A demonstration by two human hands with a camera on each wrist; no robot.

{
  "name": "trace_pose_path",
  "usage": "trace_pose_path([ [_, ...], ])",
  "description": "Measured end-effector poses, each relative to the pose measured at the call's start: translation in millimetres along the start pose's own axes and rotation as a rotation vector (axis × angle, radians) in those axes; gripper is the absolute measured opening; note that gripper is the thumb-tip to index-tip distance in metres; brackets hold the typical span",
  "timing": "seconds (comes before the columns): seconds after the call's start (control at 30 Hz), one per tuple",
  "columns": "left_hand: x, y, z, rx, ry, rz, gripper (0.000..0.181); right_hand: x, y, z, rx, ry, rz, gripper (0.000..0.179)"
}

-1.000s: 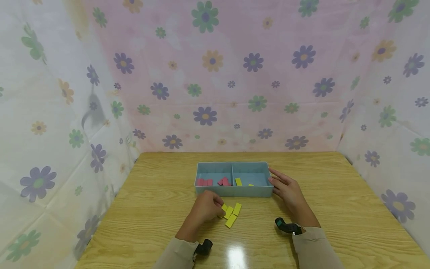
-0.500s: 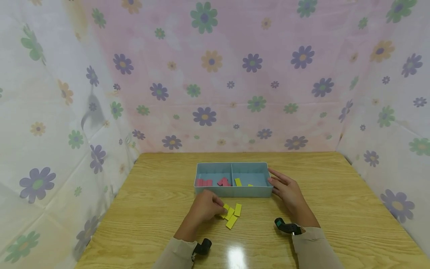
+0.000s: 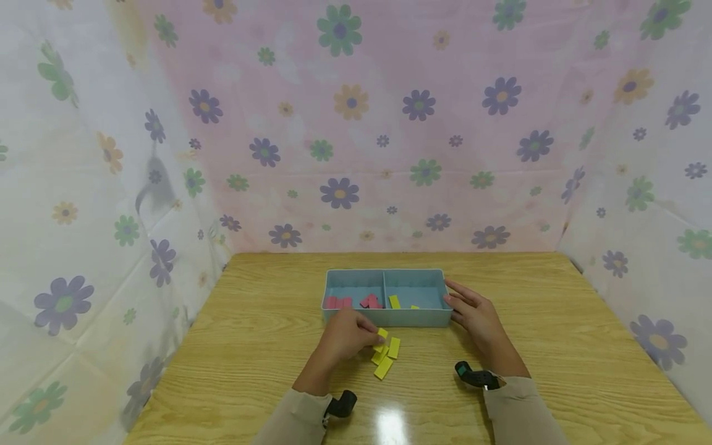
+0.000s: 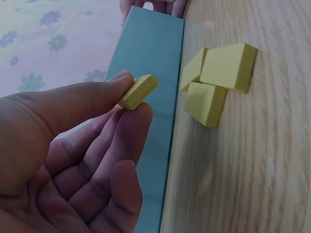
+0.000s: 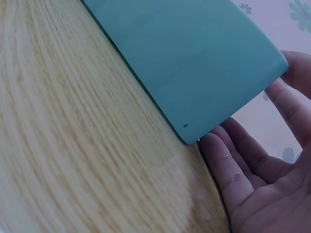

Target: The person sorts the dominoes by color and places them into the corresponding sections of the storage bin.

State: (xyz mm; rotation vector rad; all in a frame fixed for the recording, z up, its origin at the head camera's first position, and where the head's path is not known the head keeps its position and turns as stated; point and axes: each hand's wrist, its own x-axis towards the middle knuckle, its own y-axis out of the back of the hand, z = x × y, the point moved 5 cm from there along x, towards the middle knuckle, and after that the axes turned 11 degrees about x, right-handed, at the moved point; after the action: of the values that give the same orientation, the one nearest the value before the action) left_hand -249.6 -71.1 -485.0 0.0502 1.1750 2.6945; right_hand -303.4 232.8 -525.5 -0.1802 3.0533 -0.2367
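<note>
My left hand [image 3: 346, 337] pinches a small yellow block [image 4: 140, 92] between thumb and index finger, lifted off the table before the box's front wall. Below it, more yellow blocks [image 4: 223, 68] lie in a loose cluster on the wood, touching one another. The blue-green box [image 3: 414, 318] has a divider across its middle. Pink blocks [image 3: 339, 303] are in its left compartment, and yellow blocks [image 3: 394, 301] show in the right one, partly hidden by the front wall. At the box's right end, my right hand [image 3: 479, 318] touches the wall with extended fingers.
The wooden table [image 3: 267, 284] carries the box towards its back. A flowered cloth [image 3: 384, 123] rises behind the table and along both sides. Black wrist devices [image 3: 340, 405] sit at both sleeve cuffs.
The left hand has lifted one yellow block from the cluster and moved slightly right and towards the box. The right hand stays at the box's end.
</note>
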Motion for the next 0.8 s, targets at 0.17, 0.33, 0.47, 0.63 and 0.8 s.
trace_pose_path([
  [0.17,0.4,1.1,4.3,-0.028,0.010,-0.011,0.011,-0.3,0,-1,-0.007,0.005,-0.003,0.068],
  [0.33,1.4,4.0,8.6,-0.048,0.016,-0.012,0.010,-0.2,-1,-2,-0.002,0.010,-0.007,0.068],
  [0.47,3.6,5.7,13.4,-0.055,-0.018,0.001,0.010,0.3,0,-1,-0.005,0.010,-0.005,0.068],
  [0.63,5.7,7.2,18.1,-0.080,-0.037,0.014,0.010,0.7,1,0,-0.003,0.002,0.003,0.068],
  [0.8,6.8,8.8,22.0,-0.113,-0.034,0.008,0.010,1.1,1,0,-0.001,-0.004,0.006,0.068],
])
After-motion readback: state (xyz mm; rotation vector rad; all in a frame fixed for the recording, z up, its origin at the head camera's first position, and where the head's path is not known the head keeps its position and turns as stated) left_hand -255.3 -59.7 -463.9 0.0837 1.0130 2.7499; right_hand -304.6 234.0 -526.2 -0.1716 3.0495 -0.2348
